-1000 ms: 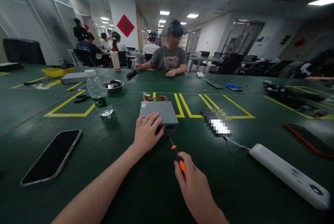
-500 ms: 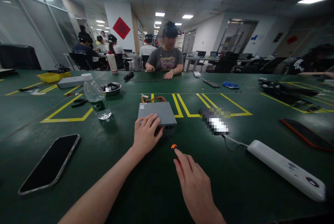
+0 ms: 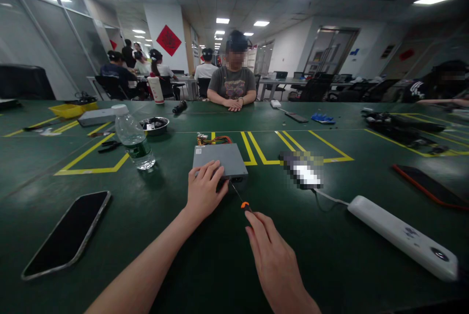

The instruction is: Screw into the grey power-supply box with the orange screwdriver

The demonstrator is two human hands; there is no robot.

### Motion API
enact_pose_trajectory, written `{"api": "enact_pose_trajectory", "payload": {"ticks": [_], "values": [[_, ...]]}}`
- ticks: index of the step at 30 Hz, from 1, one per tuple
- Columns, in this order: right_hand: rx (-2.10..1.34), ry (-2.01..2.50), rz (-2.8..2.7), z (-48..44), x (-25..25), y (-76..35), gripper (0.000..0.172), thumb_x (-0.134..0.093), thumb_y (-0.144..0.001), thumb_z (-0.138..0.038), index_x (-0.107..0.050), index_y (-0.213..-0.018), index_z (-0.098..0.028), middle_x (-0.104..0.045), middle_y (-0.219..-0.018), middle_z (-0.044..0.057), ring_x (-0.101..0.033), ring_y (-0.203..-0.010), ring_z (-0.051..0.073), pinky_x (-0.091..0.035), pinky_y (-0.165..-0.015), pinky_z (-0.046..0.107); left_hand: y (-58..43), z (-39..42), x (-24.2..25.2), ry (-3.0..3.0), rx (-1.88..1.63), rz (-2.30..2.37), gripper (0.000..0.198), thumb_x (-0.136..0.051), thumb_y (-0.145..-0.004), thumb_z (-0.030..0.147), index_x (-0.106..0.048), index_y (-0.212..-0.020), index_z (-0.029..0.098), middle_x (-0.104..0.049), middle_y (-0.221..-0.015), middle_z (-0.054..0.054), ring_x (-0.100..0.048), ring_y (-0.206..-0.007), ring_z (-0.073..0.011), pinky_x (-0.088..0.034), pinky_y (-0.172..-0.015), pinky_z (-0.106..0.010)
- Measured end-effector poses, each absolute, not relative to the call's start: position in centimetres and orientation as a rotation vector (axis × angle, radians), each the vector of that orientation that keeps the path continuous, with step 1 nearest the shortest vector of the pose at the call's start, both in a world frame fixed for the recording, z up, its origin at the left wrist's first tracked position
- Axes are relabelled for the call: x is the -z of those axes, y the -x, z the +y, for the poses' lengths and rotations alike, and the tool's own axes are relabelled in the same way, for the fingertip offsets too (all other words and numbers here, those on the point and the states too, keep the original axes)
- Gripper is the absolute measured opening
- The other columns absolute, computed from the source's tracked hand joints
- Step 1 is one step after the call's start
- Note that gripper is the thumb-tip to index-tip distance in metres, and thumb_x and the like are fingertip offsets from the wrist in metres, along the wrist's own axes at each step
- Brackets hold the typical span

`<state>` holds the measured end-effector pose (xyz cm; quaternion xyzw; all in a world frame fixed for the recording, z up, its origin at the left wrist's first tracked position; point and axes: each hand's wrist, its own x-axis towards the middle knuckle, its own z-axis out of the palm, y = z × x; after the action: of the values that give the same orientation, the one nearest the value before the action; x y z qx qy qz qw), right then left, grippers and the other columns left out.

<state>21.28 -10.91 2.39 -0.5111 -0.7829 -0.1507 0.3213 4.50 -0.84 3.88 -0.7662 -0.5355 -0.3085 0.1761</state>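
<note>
A grey metal computer power supply (image 3: 223, 154) lies on the green table in front of me, its bundle of coloured cables (image 3: 216, 139) at the far side. My left hand (image 3: 205, 184) grips its near left part, fingers bent over the top and thumb by the near face. In my right hand (image 3: 269, 245) is a screwdriver (image 3: 245, 204) with an orange and black handle. Its thin shaft points up and left, the tip meeting the near face of the power supply close to my left thumb. Most of the handle is hidden by my fingers.
Left of the power supply stand a water bottle (image 3: 136, 143) and a metal bowl (image 3: 156, 126) of small parts. A phone (image 3: 68, 233) lies at near left. On the right are a lit, blurred phone (image 3: 304, 172), a white power strip (image 3: 401, 237) and an orange-edged phone (image 3: 430, 184). A person (image 3: 234, 79) sits opposite.
The screwdriver and my right hand have shifted very slightly down and right. My left hand stays on the power supply. The person opposite has brought both hands together.
</note>
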Motion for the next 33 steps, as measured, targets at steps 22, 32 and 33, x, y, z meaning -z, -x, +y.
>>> {"api": "enact_pose_trajectory", "payload": {"ticks": [22,32,33], "values": [[0.367,1.256,-2.036,-10.9,-3.0,-21.8,0.033,-0.026,-0.098,-0.023,-0.056,-0.108,-0.014,-0.059,-0.094,0.01,-0.064,-0.069,0.014,-0.052,-0.053,0.02,-4.6,-0.9,-3.9,2.161,0.904,-1.51,0.028,-0.049,-0.084,0.032,-0.057,-0.108,0.024,-0.058,-0.121,-0.008,-0.049,-0.115,-0.0258,-0.031,-0.092,-0.045],[0.443,1.233,-2.107,-10.8,-3.5,-21.6,0.039,-0.021,-0.099,-0.025,-0.057,-0.104,-0.012,-0.061,-0.087,0.011,-0.064,-0.07,0.015,-0.053,-0.058,0.023,-4.6,-0.8,-3.8,2.169,0.885,-1.526,0.027,-0.047,-0.084,0.032,-0.055,-0.109,0.024,-0.058,-0.122,-0.006,-0.048,-0.116,-0.0237,-0.029,-0.093,-0.043],[0.417,1.236,-2.091,-10.8,-3.5,-21.6,0.038,-0.022,-0.099,-0.025,-0.057,-0.104,-0.012,-0.061,-0.081,0.009,-0.063,-0.064,0.014,-0.052,-0.054,0.022,-4.6,-0.8,-3.8,2.169,0.886,-1.525,0.027,-0.047,-0.084,0.033,-0.055,-0.109,0.023,-0.058,-0.122,-0.006,-0.048,-0.117,-0.0236,-0.029,-0.093,-0.043]]}}
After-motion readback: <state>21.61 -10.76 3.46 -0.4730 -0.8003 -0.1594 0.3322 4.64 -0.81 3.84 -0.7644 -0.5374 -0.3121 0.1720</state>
